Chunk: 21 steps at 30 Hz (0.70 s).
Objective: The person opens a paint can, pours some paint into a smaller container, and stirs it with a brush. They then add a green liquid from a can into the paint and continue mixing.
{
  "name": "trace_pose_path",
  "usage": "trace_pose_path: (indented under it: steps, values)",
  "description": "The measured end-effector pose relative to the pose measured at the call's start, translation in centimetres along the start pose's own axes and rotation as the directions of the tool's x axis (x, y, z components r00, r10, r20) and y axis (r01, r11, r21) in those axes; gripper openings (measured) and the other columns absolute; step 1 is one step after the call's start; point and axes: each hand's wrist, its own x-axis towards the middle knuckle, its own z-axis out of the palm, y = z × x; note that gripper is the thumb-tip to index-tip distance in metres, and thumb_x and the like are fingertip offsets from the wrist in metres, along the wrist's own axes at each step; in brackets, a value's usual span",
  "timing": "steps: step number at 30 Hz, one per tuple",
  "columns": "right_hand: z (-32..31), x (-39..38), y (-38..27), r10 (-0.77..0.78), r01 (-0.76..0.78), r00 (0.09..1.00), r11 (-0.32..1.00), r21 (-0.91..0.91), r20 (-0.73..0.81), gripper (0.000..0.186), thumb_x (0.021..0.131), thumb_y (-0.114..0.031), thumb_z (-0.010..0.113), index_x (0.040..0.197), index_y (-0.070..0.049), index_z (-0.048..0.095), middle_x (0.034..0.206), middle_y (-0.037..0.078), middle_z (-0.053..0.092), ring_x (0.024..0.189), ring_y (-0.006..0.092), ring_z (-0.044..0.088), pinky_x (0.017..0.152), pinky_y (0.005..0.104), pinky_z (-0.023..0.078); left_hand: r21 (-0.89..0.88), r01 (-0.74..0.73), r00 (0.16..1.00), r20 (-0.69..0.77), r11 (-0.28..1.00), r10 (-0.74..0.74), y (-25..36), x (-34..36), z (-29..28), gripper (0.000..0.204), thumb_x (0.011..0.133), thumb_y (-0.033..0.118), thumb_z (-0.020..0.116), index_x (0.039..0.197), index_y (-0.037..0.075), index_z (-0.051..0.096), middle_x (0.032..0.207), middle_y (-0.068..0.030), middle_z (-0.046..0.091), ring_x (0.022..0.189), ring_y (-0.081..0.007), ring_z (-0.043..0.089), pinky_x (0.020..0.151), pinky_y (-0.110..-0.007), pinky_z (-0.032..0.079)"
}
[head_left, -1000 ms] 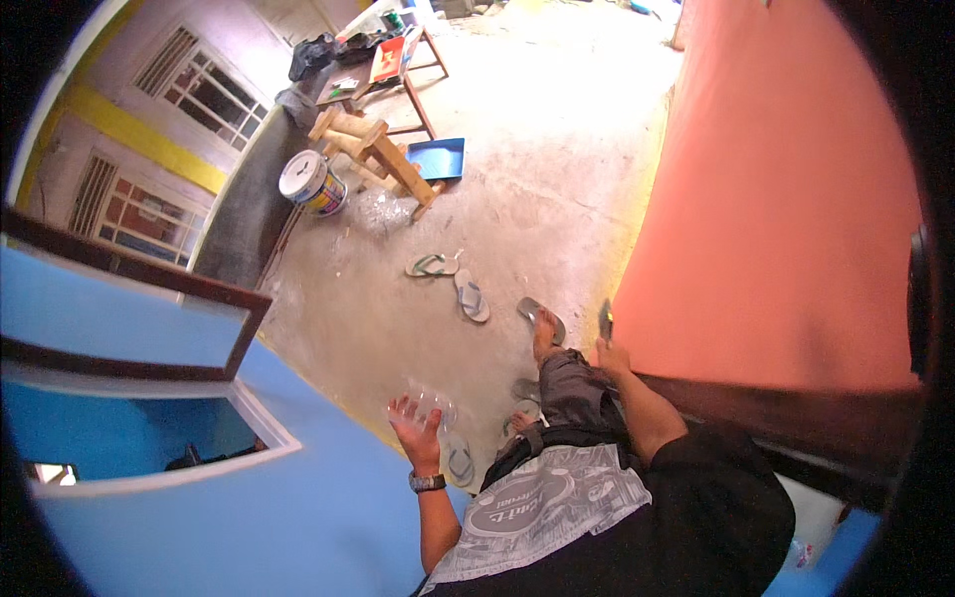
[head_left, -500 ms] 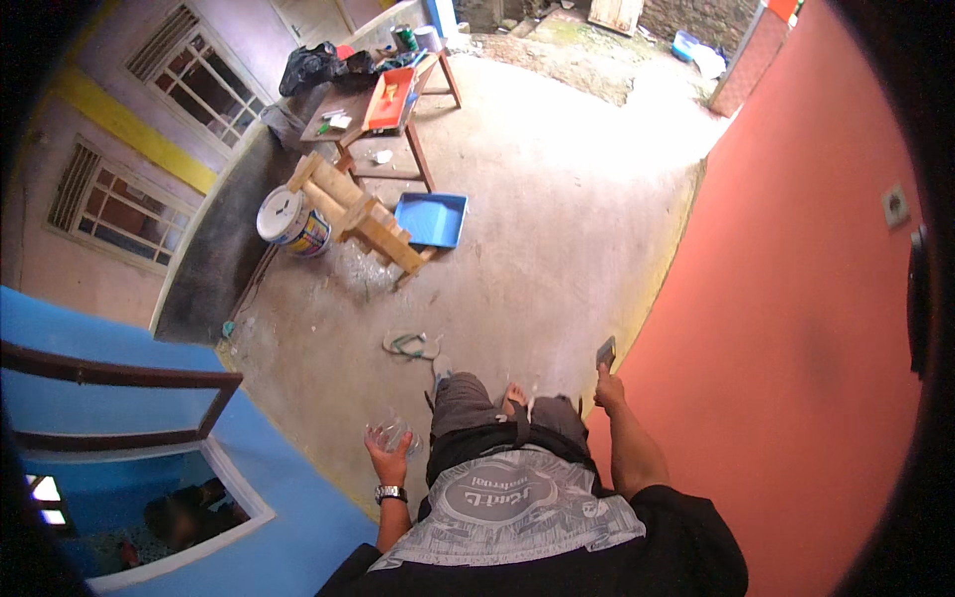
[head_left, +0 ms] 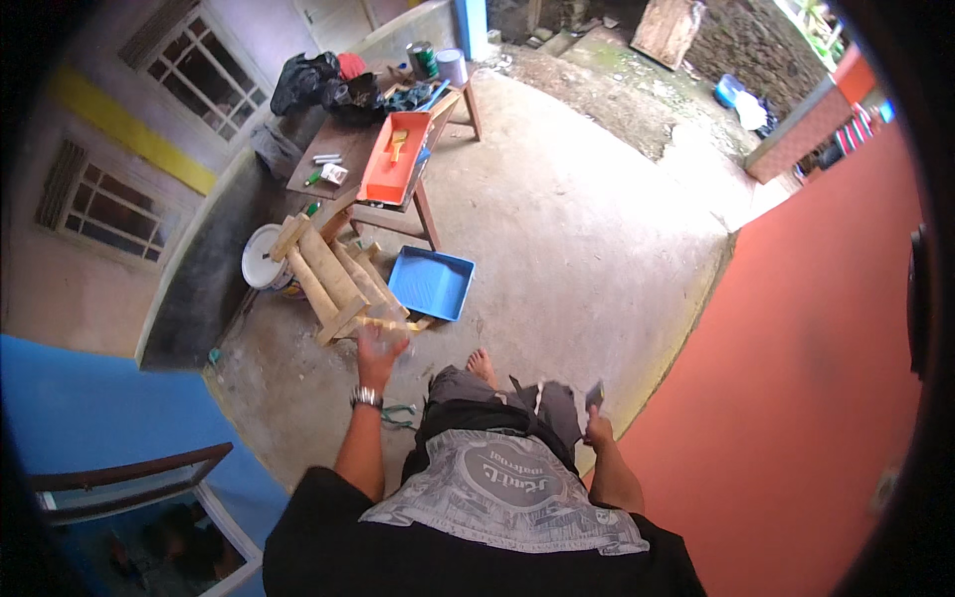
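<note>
- Head view: held low beside the thigh, in the right hand [head_left: 598, 428], a flat-headed hand tool [head_left: 595, 395], fingers wrapped around its handle, head pointing up and away.
- Raised at the other side, the left hand [head_left: 375, 358], fingers curved about a clear plastic container [head_left: 398, 338]; firmness of hold impossible to tell.
- Judged on progress: apparently between steps, with both things in hand and neither yet set down; tool apart from the red wall [head_left: 776, 378].
- Apparently done: solid colour across the red wall and the blue wall [head_left: 90, 383]. Possibly left: a darker blotch [head_left: 821, 360] on the red, perhaps only shadow.
- Standing ready ahead, by all appearances: blue tray [head_left: 438, 284] on the floor, wooden stool [head_left: 328, 274] tipped beside it, orange tray [head_left: 378, 189] with a yellow brush [head_left: 399, 145] on the table [head_left: 343, 137].
- Hard to make out: container's shape and contents, lost to blur and transparency; tool's exact kind, brush or scraper.
- Partly hidden: bucket [head_left: 263, 257] behind the stool, green-strapped sandal [head_left: 400, 416] by the left forearm.
- Cut off by the dark rim: upper reaches of the red wall.
</note>
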Motion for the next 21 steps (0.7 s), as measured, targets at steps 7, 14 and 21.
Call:
trace_pose_path:
  steps: [7,14,21]
  values:
    - [-3.5,-1.7,-6.7,0.323,-0.281,0.942,0.907,0.313,-0.089,0.063,0.095,-0.059,0.046,0.100,0.002,0.059,0.064,0.008,0.053,0.058,0.0259,0.057,0.054,0.0432,0.051,-0.074,0.002,0.996,0.094,0.997,0.005,7.5,23.9,8.3,0.088,0.070,0.028,0.087,0.138,-0.003,0.039,0.131,-0.0140,0.053,0.120,-0.0240,0.052,0.102,-0.038,0.043]
    - [-5.9,16.7,-10.9,0.362,-0.336,0.931,0.899,0.281,-0.045,0.058,0.097,-0.055,0.042,0.091,-0.001,0.062,0.064,0.006,0.054,0.052,0.0204,0.053,0.048,0.0368,0.041,-0.243,0.123,0.985,-0.092,0.962,-0.149,3.0,39.6,15.0,0.066,0.076,0.022,0.083,0.129,0.000,0.051,0.120,-0.0099,0.059,0.108,-0.0189,0.059,0.094,-0.032,0.049]
    - [-12.2,30.0,-44.6,-0.400,0.396,0.916,0.911,-0.114,-0.010,0.040,0.101,-0.040,0.042,0.093,-0.003,0.057,0.059,0.005,0.049,0.046,0.0162,0.049,0.043,0.0331,0.042,-0.610,0.410,0.825,-0.069,0.678,-0.561,4.3,46.2,16.8,0.053,0.090,0.038,0.067,0.131,0.006,0.054,0.121,-0.0038,0.060,0.104,-0.0170,0.061,0.087,-0.031,0.049]
